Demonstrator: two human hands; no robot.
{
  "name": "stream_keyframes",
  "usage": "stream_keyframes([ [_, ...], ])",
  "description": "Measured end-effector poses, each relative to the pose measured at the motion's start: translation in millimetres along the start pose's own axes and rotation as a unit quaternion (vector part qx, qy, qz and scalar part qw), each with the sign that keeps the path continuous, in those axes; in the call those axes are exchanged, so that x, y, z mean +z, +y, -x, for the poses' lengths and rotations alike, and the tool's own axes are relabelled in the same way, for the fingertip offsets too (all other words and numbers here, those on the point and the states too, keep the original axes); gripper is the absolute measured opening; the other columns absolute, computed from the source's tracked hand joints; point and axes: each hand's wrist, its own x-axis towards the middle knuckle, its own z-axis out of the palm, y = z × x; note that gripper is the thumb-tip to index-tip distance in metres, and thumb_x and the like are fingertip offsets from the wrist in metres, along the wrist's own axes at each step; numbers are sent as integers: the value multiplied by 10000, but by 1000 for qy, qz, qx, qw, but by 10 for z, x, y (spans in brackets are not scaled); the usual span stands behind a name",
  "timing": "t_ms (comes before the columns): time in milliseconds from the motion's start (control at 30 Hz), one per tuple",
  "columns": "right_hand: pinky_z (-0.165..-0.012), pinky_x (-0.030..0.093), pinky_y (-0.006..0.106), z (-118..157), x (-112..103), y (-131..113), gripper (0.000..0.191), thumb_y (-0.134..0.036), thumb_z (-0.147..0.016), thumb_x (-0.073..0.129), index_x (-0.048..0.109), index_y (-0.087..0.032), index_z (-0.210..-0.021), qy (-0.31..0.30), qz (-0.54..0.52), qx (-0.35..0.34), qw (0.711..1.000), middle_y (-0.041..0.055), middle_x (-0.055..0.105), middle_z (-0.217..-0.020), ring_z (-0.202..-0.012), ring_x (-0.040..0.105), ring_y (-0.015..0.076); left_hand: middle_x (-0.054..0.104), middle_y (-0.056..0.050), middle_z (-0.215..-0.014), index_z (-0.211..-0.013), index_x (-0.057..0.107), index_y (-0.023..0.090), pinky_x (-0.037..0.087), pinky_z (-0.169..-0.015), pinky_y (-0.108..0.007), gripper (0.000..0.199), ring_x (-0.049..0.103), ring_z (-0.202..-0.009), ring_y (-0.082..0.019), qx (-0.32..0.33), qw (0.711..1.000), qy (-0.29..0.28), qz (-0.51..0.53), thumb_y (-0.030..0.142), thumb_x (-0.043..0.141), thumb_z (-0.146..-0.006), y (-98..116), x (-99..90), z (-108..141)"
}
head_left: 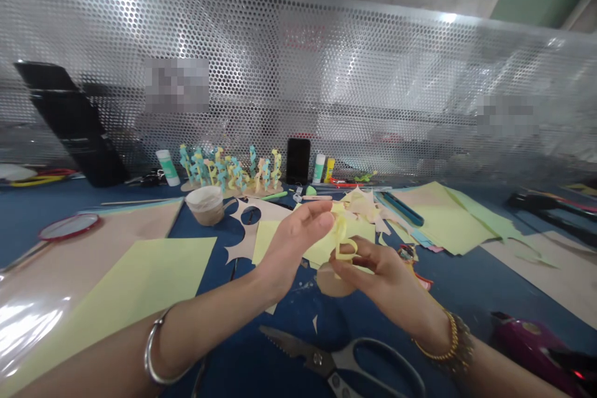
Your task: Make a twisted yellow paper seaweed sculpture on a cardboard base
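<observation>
A curled yellow paper strip (346,250) rises above a round tan cardboard disc (332,283) in front of me. My right hand (377,267) pinches the strip low down, just over the disc. At the strip's upper end, the thumb and fingers of my left hand (293,242) come together on the paper; the exact contact is partly hidden. Large grey-handled scissors (321,357) lie spread on the blue table below my hands. Yellow paper sheets (270,239) and a pale cut-out scrap (245,242) are behind my left hand.
Several blue and yellow paper spirals (224,168) stand along the back, beside a cup (205,205), a phone (298,161) and glue sticks (319,168). A teal cutter (403,208) and paper sheets (448,217) lie to the right. A purple tool (532,345) is at the lower right.
</observation>
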Motion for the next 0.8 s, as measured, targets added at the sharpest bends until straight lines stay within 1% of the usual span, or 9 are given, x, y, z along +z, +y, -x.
stream_keyframes([
  [33, -701, 479, 286, -3, -3, 28, 142, -334, -807, 577, 595, -197, -773, -2, -27, 5, 1000, 20, 636, -808, -771, 612, 165, 626, -58, -1126, -1045, 641, 220, 394, -888, -307, 339, 538, -1056, -207, -2, 1000, -22, -13, 390, 680, -754, -8, -22, -11],
  [100, -711, 502, 297, -8, -6, 73, 138, -346, -807, 590, 590, -209, -824, -7, -76, 22, 997, 18, 652, -810, -792, 639, 179, 636, -62, -1138, -1052, 662, 227, 401, -886, -313, 353, 541, -1080, -227, -28, 997, -51, -53, 342, 717, -722, -31, -64, -36],
  [200, -758, 515, 325, -9, -8, 92, 131, -340, -818, 586, 614, -214, -841, -8, -89, 33, 995, 31, 669, -855, -852, 651, 202, 682, -69, -1058, -997, 702, 208, 422, -852, -322, 291, 595, -990, -227, -68, 991, -70, -91, 316, 713, -727, -61, -96, -63],
  [267, -781, 514, 339, -7, -9, 72, 129, -324, -823, 581, 639, -217, -866, -6, -71, 29, 997, 40, 679, -893, -883, 646, 211, 701, -70, -1011, -927, 726, 193, 437, -825, -315, 229, 618, -926, -216, -61, 991, -71, -93, 311, 706, -732, -68, -92, -63],
  [433, -781, 515, 329, 6, -10, 10, 199, -342, -812, 608, 642, -205, -953, -11, -98, 32, 995, 50, 672, -936, -873, 638, 202, 724, -54, -843, -849, 733, 180, 448, -776, -293, 158, 636, -825, -192, -54, 994, -53, -73, 293, 696, -746, -61, -59, -40],
  [533, -794, 499, 305, 16, -9, 18, 253, -393, -826, 595, 616, -224, -1013, 40, -139, 19, 989, 40, 649, -978, -878, 616, 176, 711, -44, -828, -801, 728, 171, 438, -768, -276, 143, 615, -793, -167, -53, 997, -23, -56, 301, 693, -754, -63, -49, -45],
  [633, -808, 473, 297, 14, -14, 43, 221, -411, -852, 559, 603, -238, -980, 114, -130, -5, 985, 30, 627, -975, -916, 575, 170, 699, -38, -828, -798, 718, 168, 432, -778, -271, 137, 597, -795, -151, -58, 998, 6, -26, 293, 710, -742, -77, -43, -54],
  [700, -775, 470, 289, 2, -19, 51, 206, -405, -853, 558, 595, -237, -966, 134, -119, -23, 984, 28, 612, -956, -894, 560, 167, 696, -43, -835, -815, 716, 167, 434, -791, -285, 142, 595, -811, -158, -64, 998, 13, -15, 285, 715, -736, -89, -37, -54],
  [800, -701, 465, 261, -27, -22, 51, 179, -385, -841, 580, 594, -231, -930, 135, -125, -38, 982, 16, 595, -895, -825, 549, 148, 695, -49, -832, -818, 719, 164, 436, -783, -295, 147, 598, -810, -166, -69, 997, 22, -14, 275, 727, -722, -97, -21, -43],
])
